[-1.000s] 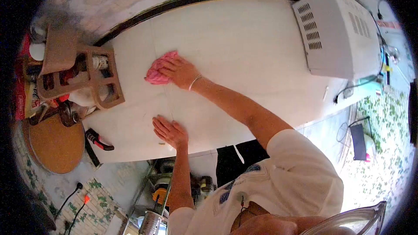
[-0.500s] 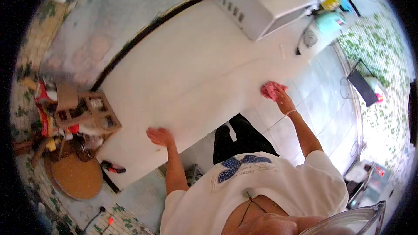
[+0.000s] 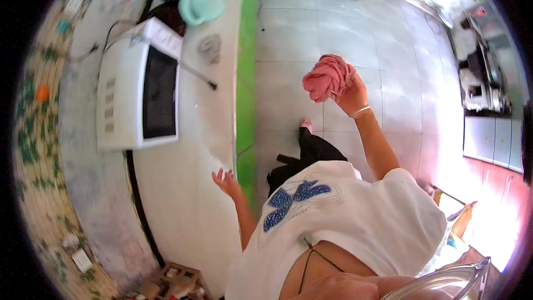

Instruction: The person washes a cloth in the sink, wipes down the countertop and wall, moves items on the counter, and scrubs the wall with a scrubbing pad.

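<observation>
A bunched pink cloth (image 3: pixel 327 79) is held in my right hand (image 3: pixel 353 95), out over the tiled floor and clear of the counter. My left hand (image 3: pixel 226 182) has its fingers apart and holds nothing; it is over the front edge of the white counter (image 3: pixel 183 200). Whether it touches the surface I cannot tell. Further along the counter, beyond my left hand, is a white microwave (image 3: pixel 139 86) with a dark door.
A mint-green kettle (image 3: pixel 202 3) and a plug on a cable (image 3: pixel 212 85) are near the microwave. A brown organizer (image 3: pixel 177 280) sits at the bottom. Grey floor tiles (image 3: pixel 388 50) spread ahead, and a stove (image 3: pixel 480 78) is at the right.
The view has turned right. My right hand has carried the pink cloth off the counter and out over the floor. My left hand has come off its flat position, near the counter edge.
</observation>
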Demonstrator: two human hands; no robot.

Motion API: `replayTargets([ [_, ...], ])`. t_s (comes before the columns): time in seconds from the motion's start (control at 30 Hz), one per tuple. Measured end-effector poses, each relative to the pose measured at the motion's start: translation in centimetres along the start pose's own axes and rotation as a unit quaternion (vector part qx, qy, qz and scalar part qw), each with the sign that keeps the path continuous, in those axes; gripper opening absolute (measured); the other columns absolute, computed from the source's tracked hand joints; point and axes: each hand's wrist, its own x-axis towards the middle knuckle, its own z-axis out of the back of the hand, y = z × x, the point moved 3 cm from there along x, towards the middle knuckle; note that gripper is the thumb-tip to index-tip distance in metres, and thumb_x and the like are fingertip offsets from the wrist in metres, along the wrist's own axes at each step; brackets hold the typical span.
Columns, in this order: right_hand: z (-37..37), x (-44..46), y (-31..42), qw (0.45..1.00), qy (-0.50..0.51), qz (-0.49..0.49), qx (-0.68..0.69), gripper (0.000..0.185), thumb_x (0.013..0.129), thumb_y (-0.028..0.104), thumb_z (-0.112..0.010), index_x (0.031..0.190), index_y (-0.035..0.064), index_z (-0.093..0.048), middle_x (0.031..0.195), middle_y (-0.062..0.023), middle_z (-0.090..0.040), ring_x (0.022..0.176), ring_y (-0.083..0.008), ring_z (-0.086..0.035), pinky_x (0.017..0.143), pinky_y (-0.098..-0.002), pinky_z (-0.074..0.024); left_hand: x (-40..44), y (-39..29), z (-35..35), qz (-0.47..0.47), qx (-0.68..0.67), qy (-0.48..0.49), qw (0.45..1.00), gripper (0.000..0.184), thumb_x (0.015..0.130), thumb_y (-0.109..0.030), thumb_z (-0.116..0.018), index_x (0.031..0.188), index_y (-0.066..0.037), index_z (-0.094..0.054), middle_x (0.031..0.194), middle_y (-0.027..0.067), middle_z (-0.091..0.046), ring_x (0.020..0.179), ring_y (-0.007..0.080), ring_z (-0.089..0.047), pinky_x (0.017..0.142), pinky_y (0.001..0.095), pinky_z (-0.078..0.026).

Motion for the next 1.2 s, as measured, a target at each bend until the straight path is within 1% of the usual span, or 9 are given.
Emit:
replayTargets([
  [0.17,0.6,1.0,6.6,0.987,0.104,0.091,-0.078,0.049,0.086,0.032,-0.043,0.125,0.0034,-0.04,0.125,-0.009,-0.044,0.115,-0.0224,-0.042,0.096,-0.0407,-0.0341,2.7,-7.1,-19.8,-0.065,0.057,0.212,0.973,0.056,0.084,-0.003,-0.044,0.134,-0.005,-0.018,0.117,0.0153,-0.045,0.086,0.0232,-0.057,0.077,0.0302,-0.046],
  [0.5,1.9,8.3,15.7,0.969,-0.014,0.202,-0.142,0.041,0.075,0.008,-0.054,0.115,0.0057,-0.048,0.107,-0.004,-0.051,0.102,-0.0186,-0.045,0.09,-0.0342,-0.0349,8.3,-8.6,-41.0,-0.103,0.054,0.473,0.873,0.045,0.089,-0.009,-0.045,0.13,-0.004,-0.028,0.1,0.0136,-0.056,0.081,0.0186,-0.058,0.076,0.0297,-0.047],
  [0.57,3.8,12.0,16.9,0.968,-0.107,0.175,-0.145,0.054,0.067,0.002,-0.048,0.121,0.0032,-0.043,0.112,-0.0068,-0.049,0.105,-0.021,-0.044,0.092,-0.0371,-0.0355,9.5,-9.4,-43.9,-0.087,0.059,0.472,0.875,0.035,0.09,-0.011,-0.044,0.123,-0.002,-0.037,0.094,0.0138,-0.059,0.081,0.0178,-0.058,0.076,0.0298,-0.048],
  [0.77,3.7,22.9,20.6,0.98,-0.047,0.133,-0.142,0.048,0.061,0.01,-0.046,0.108,0.0024,-0.046,0.105,-0.0163,-0.055,0.091,-0.0278,-0.054,0.081,-0.0371,-0.0427,18.2,-12.6,-54.7,-0.029,0.066,0.415,0.907,0.022,0.089,-0.009,-0.042,0.106,0.001,-0.051,0.084,0.0137,-0.062,0.071,0.0181,-0.06,0.069,0.0307,-0.051],
  [0.87,2.6,28.2,23.5,0.982,-0.054,0.128,-0.124,0.04,0.067,0.016,-0.051,0.105,0.0059,-0.046,0.107,-0.0161,-0.054,0.089,-0.0264,-0.054,0.079,-0.0373,-0.0432,22.9,-16.2,-61.6,-0.067,0.07,0.425,0.9,0.019,0.088,-0.009,-0.043,0.102,0.001,-0.053,0.078,0.0105,-0.062,0.066,0.0157,-0.06,0.064,0.0274,-0.049],
  [0.93,3.3,31.2,25.4,0.964,-0.179,0.188,-0.066,0.027,0.079,0.024,-0.053,0.101,0.0094,-0.046,0.104,-0.0116,-0.054,0.086,-0.0223,-0.053,0.073,-0.0349,-0.0448,25.8,-18.5,-66.2,-0.085,0.099,0.439,0.889,0.018,0.088,-0.008,-0.044,0.1,0.001,-0.054,0.076,0.0089,-0.061,0.065,0.0142,-0.059,0.062,0.026,-0.048],
  [1.03,5.0,37.6,28.9,0.986,-0.081,0.128,-0.071,0.021,0.087,0.029,-0.05,0.099,0.0112,-0.047,0.098,-0.0062,-0.054,0.086,-0.0184,-0.053,0.067,-0.0328,-0.0454,29.2,-23.4,-74.1,-0.103,0.081,0.451,0.883,0.016,0.087,-0.008,-0.045,0.096,0.0,-0.055,0.07,0.0052,-0.058,0.06,0.0111,-0.055,0.057,0.0239,-0.045],
  [1.07,3.3,39.7,30.1,0.962,-0.169,0.172,-0.131,0.025,0.089,0.031,-0.046,0.101,0.0086,-0.049,0.094,-0.0056,-0.053,0.081,-0.019,-0.053,0.069,-0.0314,-0.0453,30.1,-24.9,-76.7,-0.101,0.063,0.455,0.882,0.015,0.087,-0.008,-0.046,0.094,0.0,-0.055,0.067,0.004,-0.056,0.059,0.0104,-0.053,0.056,0.0233,-0.044],
  [1.2,2.8,50.4,35.3,0.954,-0.202,0.161,-0.152,0.017,0.09,0.026,-0.047,0.099,0.0117,-0.047,0.093,-0.0025,-0.053,0.079,-0.0163,-0.053,0.059,-0.03,-0.0465,34.5,-26.8,-85.3,-0.084,0.067,0.437,0.893,0.013,0.086,-0.01,-0.048,0.091,0.0,-0.055,0.064,0.0032,-0.054,0.057,0.0092,-0.051,0.055,0.0221,-0.043],
])
